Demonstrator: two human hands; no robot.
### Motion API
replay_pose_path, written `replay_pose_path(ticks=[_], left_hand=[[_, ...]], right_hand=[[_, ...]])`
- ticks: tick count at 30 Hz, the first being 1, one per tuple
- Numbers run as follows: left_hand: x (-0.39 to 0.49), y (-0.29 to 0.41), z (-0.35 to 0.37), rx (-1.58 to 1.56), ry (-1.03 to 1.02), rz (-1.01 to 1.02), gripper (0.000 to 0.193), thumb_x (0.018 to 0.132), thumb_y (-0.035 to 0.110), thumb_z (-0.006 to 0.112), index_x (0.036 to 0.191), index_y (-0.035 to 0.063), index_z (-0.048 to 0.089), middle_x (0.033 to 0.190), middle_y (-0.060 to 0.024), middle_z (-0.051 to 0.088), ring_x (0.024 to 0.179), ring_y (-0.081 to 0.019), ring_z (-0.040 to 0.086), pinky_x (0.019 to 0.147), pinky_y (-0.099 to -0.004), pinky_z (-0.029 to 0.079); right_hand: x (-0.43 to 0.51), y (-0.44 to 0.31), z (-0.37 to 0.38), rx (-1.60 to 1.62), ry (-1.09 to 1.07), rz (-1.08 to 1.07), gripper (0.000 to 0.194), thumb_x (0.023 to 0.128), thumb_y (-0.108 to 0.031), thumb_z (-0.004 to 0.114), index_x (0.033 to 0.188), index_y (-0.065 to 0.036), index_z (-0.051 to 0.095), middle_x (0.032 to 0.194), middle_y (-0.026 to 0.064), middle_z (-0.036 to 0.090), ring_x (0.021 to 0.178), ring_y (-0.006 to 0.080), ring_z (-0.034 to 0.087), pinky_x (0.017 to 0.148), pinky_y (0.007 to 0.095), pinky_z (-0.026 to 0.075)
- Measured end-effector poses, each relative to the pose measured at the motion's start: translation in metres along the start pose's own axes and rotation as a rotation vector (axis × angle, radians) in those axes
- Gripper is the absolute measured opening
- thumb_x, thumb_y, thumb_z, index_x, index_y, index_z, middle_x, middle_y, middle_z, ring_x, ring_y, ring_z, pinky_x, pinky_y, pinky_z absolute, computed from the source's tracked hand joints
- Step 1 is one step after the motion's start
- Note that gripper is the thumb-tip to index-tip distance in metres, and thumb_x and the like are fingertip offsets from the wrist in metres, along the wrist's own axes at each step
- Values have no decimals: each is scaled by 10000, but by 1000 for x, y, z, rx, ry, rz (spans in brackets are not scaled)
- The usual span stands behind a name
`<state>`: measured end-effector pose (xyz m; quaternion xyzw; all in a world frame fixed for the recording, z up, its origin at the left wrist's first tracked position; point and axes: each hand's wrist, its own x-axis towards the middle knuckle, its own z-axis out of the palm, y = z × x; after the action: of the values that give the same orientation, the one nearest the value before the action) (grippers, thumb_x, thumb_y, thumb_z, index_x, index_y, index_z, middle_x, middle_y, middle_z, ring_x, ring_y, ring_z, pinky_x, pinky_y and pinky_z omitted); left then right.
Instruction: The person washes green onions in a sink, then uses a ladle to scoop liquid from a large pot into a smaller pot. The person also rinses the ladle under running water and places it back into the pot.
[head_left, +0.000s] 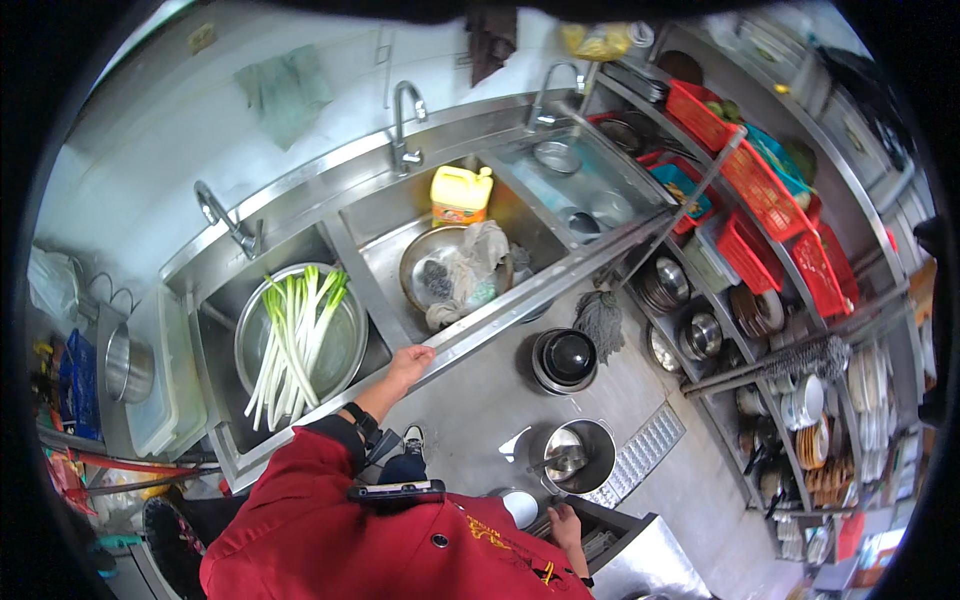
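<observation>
My left hand (410, 364) rests at the front rim of the steel sink (442, 351), its palm down and nothing seen in it. Left of it, long scallions (300, 337) with white stalks lie across a round metal basin (345, 352) in the left sink bowl. In the middle bowl a metal pan (411, 259) holds wet cloths (484, 251), with a yellow plastic jug (459, 196) behind it. My right hand (564, 529) is low on the right, beside an open steel drawer or compartment (600, 517); its fingers are partly hidden, so its grip is unclear.
On the floor stand a large steel pot (604, 450), stacked dark bowls (568, 356) and a grey mop head (600, 322). A metal rack (720, 405) with red baskets (765, 187) and dishes runs along the right. Three faucets (401, 127) rise behind the sinks.
</observation>
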<state>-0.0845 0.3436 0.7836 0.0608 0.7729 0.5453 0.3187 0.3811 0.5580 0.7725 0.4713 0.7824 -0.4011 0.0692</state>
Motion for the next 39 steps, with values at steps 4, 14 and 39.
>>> replay_pose_path(ticks=[4,14,39], left_hand=[[-27,3,-32,-923,-140,-107,552,964,405,467,1348,12,415,1345,-132,485,1213,-255,483,1018,-393,388],[-2,41,-110,-1502,-184,-98,758,945,600,283,1430,18,271,1475,-147,327,1358,-306,325,1111,-438,266],[65,-182,-192,-1182,1097,-500,288,932,266,474,842,39,627,749,-108,635,613,-233,590,526,-358,461]], right_hand=[[37,-90,17,-95,-184,-108,435,851,-340,611,1072,34,598,981,241,650,963,373,628,824,411,490],[128,-420,78,-34,-179,-631,225,875,-226,623,940,-17,673,914,185,671,867,336,651,766,386,503],[285,-469,233,361,-802,-106,375,964,-321,502,1055,32,589,927,103,669,778,176,629,702,296,483]])
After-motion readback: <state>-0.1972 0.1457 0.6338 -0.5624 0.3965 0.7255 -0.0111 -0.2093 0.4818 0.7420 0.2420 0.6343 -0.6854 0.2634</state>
